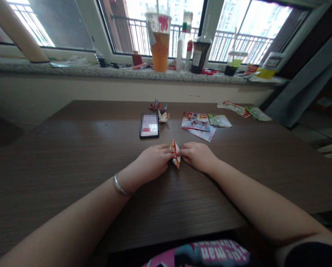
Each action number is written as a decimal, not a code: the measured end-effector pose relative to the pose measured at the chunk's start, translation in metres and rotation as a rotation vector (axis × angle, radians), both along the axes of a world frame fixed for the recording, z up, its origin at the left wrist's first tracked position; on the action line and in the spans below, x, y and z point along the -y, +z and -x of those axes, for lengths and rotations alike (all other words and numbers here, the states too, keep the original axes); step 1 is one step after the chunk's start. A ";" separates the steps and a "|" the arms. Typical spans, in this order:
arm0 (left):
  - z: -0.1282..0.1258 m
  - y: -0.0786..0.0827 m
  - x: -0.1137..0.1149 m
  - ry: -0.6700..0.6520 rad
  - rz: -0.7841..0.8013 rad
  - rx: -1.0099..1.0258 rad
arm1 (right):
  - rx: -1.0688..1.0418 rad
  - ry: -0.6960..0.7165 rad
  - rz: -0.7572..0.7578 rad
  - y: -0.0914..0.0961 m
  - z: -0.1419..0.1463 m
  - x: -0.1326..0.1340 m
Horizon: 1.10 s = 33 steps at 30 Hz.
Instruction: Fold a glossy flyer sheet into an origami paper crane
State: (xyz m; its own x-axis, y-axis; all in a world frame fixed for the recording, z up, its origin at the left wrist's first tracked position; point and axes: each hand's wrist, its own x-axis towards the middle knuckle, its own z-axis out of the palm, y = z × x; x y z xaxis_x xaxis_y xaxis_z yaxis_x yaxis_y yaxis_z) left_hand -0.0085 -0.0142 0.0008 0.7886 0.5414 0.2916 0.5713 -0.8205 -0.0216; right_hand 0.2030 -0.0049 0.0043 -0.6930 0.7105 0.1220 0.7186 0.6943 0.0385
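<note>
A small folded piece of paper [175,155], white with red and yellow print, stands pointed at both ends between my two hands on the dark wooden table [79,155]. My left hand [155,159] has its fingers closed on the paper's left side. From the other side, the fingertips of my right hand [197,155] pinch its right edge. A phone [149,126] with a lit, blurred screen lies just beyond my left hand. Folded paper figures, one white [164,117] and others dark and colourful [156,106], rest behind the phone.
Printed paper sheets [196,121] lie beyond my right hand, with more paper strips [235,108] at the table's far right. On the window sill [121,73] stand a large orange drink cup [159,48], a dark drink cup [199,55], bottles and pens.
</note>
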 end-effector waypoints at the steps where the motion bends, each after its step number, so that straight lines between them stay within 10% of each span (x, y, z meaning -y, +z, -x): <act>1: 0.000 0.000 0.000 0.001 -0.002 -0.009 | 0.003 0.005 0.001 0.000 0.000 0.000; 33: 0.000 0.011 0.005 0.105 0.034 -0.039 | -0.056 -0.118 0.029 0.005 0.000 0.010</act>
